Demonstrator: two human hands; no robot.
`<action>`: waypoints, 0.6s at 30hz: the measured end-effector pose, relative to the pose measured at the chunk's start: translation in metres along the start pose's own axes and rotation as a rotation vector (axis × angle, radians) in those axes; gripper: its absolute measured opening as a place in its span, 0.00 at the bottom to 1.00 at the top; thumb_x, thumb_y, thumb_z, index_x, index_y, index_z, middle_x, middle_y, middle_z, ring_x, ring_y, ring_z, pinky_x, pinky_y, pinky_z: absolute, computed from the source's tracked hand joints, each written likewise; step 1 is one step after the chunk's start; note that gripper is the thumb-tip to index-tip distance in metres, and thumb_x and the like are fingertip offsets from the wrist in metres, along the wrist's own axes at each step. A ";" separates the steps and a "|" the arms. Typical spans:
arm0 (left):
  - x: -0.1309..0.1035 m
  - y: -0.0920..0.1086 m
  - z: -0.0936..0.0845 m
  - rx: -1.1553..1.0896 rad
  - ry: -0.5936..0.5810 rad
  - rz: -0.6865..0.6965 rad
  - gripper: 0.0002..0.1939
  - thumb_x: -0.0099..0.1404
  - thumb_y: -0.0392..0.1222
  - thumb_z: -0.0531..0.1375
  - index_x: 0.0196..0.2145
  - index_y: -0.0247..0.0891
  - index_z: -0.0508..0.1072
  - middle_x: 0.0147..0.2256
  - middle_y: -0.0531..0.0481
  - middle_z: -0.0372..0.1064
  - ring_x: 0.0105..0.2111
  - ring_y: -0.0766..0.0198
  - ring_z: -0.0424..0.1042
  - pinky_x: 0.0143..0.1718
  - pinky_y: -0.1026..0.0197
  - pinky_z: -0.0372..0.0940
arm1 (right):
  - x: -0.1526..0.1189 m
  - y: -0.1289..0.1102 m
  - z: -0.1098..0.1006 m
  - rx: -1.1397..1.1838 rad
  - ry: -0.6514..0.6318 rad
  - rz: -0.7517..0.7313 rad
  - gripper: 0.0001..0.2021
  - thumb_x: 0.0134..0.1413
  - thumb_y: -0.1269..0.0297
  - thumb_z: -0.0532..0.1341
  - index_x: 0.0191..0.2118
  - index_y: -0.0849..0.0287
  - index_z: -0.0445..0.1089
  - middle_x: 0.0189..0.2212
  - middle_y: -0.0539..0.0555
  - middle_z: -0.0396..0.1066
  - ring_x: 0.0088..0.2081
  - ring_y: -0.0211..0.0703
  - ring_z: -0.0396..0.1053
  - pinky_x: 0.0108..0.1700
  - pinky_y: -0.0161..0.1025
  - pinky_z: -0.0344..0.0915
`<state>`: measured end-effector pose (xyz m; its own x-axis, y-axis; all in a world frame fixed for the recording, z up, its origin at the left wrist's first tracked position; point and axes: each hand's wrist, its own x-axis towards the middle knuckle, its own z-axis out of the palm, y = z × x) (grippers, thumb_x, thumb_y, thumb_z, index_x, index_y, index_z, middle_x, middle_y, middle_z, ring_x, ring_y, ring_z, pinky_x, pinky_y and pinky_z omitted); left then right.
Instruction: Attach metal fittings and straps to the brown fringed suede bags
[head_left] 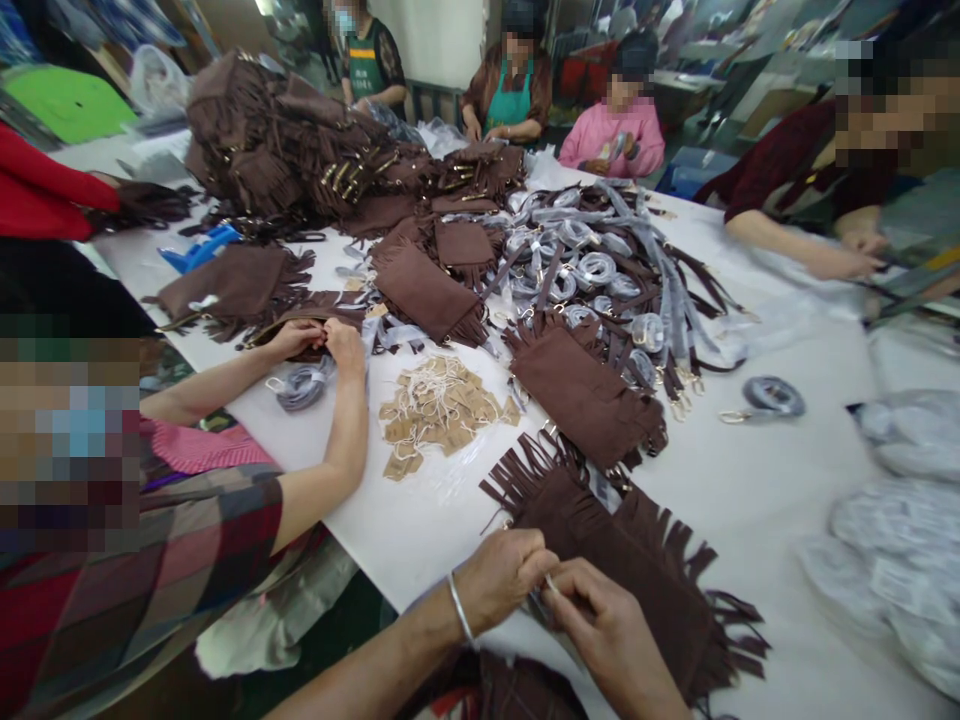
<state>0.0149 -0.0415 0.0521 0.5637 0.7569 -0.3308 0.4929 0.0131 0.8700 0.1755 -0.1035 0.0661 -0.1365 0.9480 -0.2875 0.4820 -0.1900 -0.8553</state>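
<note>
Hands meet at near edge of fringed brown pouch [637, 560]: left hand [499, 580] fisted, right hand [607, 625] pinching a small part between fingertips, white table [750, 480] beneath

Between the fingertips [546, 588] of our left hand [501, 580] and right hand [611, 635] we pinch something too small and too covered to name, at the near edge of the brown fringed bag [645, 560]. Our forearms run off the bottom edge. Beyond the fingers to the right, the clear plastic bags [900, 560] are blurred and cut by the right edge.
</note>
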 end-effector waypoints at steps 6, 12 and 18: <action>-0.003 -0.003 -0.003 -0.082 -0.070 -0.093 0.30 0.70 0.55 0.38 0.20 0.38 0.65 0.19 0.54 0.60 0.22 0.67 0.59 0.26 0.64 0.52 | 0.003 0.005 -0.002 -0.006 -0.014 0.017 0.12 0.59 0.58 0.56 0.26 0.56 0.67 0.28 0.50 0.69 0.31 0.39 0.67 0.35 0.33 0.61; 0.002 -0.004 0.011 -0.022 -0.081 -0.071 0.23 0.67 0.53 0.48 0.20 0.37 0.66 0.19 0.56 0.56 0.22 0.68 0.57 0.24 0.64 0.47 | 0.002 0.014 0.001 -0.076 0.012 -0.027 0.13 0.59 0.57 0.56 0.25 0.56 0.66 0.26 0.49 0.68 0.29 0.39 0.66 0.33 0.35 0.60; -0.001 -0.009 0.006 -0.270 -0.186 -0.080 0.09 0.63 0.45 0.52 0.29 0.38 0.64 0.25 0.56 0.62 0.26 0.69 0.61 0.26 0.67 0.54 | -0.002 0.014 -0.003 -0.012 0.014 0.084 0.14 0.56 0.51 0.58 0.28 0.54 0.72 0.28 0.50 0.71 0.31 0.40 0.68 0.35 0.35 0.61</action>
<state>0.0140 -0.0467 0.0421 0.6534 0.6149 -0.4415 0.3614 0.2590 0.8957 0.1853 -0.1074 0.0562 -0.0832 0.9324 -0.3517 0.5019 -0.2657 -0.8231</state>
